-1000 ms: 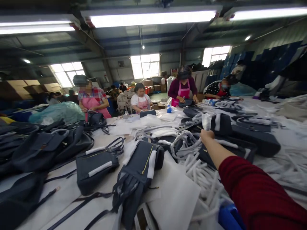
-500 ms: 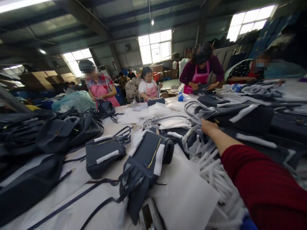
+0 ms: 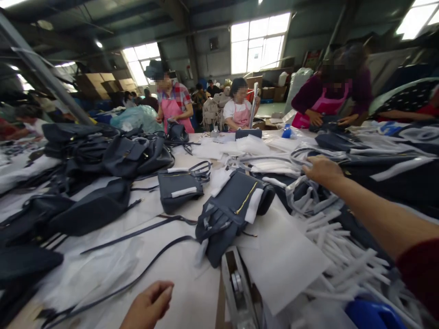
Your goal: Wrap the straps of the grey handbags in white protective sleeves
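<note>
My right hand, arm stretched out, has its fingers closed at the end of a grey-wrapped bag strap in the pile on the right; the fingertips are partly hidden. My left hand hovers low over the table, fingers curled in and nothing visible in them. Between the hands lies a dark blue backpack with a gold zipper and a white foam wrap, its long strap trailing left. Beyond it on the left is a smaller dark blue bag, also with white wraps.
Dark bags are heaped on the left. White foam tubes lie at the right, by a blue object. A metal tape dispenser-like tool stands in front, beside white sheets. Co-workers in pink aprons work across the table.
My view has turned left and down, so things sit further right or higher. My left hand has come into view at the bottom. My right hand stays at the wrapped strap.
</note>
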The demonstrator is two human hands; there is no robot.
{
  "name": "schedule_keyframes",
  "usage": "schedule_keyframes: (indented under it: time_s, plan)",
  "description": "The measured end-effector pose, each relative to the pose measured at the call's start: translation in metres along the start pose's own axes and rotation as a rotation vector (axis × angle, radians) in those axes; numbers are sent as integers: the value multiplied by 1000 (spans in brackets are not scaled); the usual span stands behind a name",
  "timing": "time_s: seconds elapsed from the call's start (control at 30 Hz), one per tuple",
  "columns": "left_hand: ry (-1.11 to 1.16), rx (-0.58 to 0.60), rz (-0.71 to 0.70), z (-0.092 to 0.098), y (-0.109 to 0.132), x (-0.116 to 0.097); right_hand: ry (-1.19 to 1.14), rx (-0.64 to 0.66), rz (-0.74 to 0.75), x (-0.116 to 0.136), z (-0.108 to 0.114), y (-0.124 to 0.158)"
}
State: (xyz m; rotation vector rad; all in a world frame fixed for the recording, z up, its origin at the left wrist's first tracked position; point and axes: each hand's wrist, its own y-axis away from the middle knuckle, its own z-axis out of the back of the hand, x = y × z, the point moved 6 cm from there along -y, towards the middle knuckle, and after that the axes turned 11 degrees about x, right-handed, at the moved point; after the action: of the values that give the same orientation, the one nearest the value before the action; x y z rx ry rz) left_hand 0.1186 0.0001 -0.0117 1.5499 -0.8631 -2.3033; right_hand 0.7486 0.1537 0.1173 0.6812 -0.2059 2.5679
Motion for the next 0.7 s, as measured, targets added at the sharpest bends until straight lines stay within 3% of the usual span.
schedule_keyframes:
  time_s: [0.13, 0.2, 0.27, 0.37, 0.47, 0.57, 0.7]
  plan:
    - [-191, -46, -153, 17, -29, -17, -229, 332, 147, 97, -81, 114]
    - [-320, -142, -282, 26, -45, -30, -481, 591, 146, 130, -134, 183]
    - [-483, -206, -438, 30, -61, -41, -732, 730, 73, 147, -177, 245]
    - [-792, -104, -476, 19, -90, -38, -1044, 810, -189, 155, -224, 313]
    - [-1014, -25, -355, 3, -115, -34, -1226, 891, -388, 166, -255, 358]
    - [-1095, -19, -340, -14, -128, -51, -1246, 916, -408, 181, -275, 384]
    - [-1137, 47, -397, -29, -127, -83, -1237, 786, -519, 182, -299, 393]
